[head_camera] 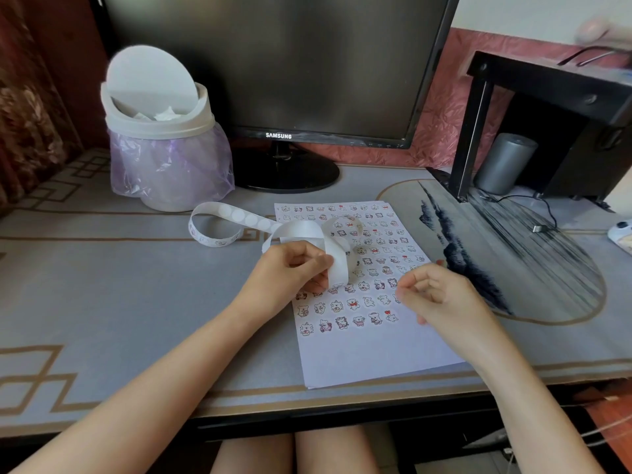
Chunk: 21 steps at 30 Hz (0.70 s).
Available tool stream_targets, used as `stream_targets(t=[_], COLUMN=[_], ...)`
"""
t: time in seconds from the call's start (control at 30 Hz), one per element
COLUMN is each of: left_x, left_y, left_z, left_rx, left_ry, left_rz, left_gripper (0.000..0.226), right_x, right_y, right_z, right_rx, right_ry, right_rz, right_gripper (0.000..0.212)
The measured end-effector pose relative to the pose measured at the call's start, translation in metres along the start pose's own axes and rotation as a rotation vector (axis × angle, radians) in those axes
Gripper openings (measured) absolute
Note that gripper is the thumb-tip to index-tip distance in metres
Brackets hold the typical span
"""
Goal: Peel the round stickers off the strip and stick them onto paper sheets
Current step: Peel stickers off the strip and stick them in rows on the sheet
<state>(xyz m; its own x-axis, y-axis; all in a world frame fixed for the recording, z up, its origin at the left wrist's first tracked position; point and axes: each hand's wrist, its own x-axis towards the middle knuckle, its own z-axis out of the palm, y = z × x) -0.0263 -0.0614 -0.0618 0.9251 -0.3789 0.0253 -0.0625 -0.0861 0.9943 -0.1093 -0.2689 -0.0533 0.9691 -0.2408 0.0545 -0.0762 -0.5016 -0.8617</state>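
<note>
You're mid-cycle imo: your left hand point(294, 268) grips the strip point(338, 268) just above the left-middle of the paper sheet point(359, 357), fingers curled round the backing. The rest of the strip loops off to the upper left of the sheet and lies on the desk point(119, 302). Your right hand point(441, 295) hovers over the sheet's right edge w/ thumb and forefinger pinched close together. Can't tell if there's a sticker between them or nothing, too small to see.

The sheet is already packed w/ rows of stickers point(354, 304), from its top edge down past the middle. The bottom third is bare, and it looks like more sheets sit under it. So you're well along on this one but not done.

Next move, depending on that pinch:
- if you've got one, press it down at the right end of the lowest row and keep the spacing even
- if not, bring the pinch over to the strip and catch a sticker's edge; bending the backing should lift the rim for you

Only readable text is SAMSUNG point(278, 135) on the monitor point(273, 63) behind the sheet's top edge. The stickers have little cartoon animals, no writing I can make out. There's a bin point(160, 124) w/ a purple liner off to the sheet's upper left, prob handy for the used backing
</note>
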Motion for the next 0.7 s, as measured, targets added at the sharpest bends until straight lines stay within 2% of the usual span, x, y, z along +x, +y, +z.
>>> stream_targets(t=[0.1, 0.3, 0.6, 0.7], left_x=[0.000, -0.003, -0.004, -0.003], left_y=[0.001, 0.005, 0.008, 0.006], left_z=[0.000, 0.000, 0.001, 0.002], left_rx=[-0.008, -0.101, -0.126, -0.086], left_ry=[0.004, 0.017, -0.003, -0.027], left_rz=[0.022, 0.075, 0.118, 0.115], left_gripper=[0.015, 0.014, 0.027, 0.016], right_x=[0.002, 0.011, 0.020, 0.020], right_y=[-0.012, -0.028, -0.029, -0.029], right_z=[0.005, 0.035, 0.044, 0.043], right_rx=[0.013, 0.020, 0.189, 0.213], right_ry=[0.050, -0.039, 0.034, 0.051], right_rz=[-0.119, -0.265, -0.280, -0.283], right_gripper=[0.013, 0.016, 0.016, 0.016])
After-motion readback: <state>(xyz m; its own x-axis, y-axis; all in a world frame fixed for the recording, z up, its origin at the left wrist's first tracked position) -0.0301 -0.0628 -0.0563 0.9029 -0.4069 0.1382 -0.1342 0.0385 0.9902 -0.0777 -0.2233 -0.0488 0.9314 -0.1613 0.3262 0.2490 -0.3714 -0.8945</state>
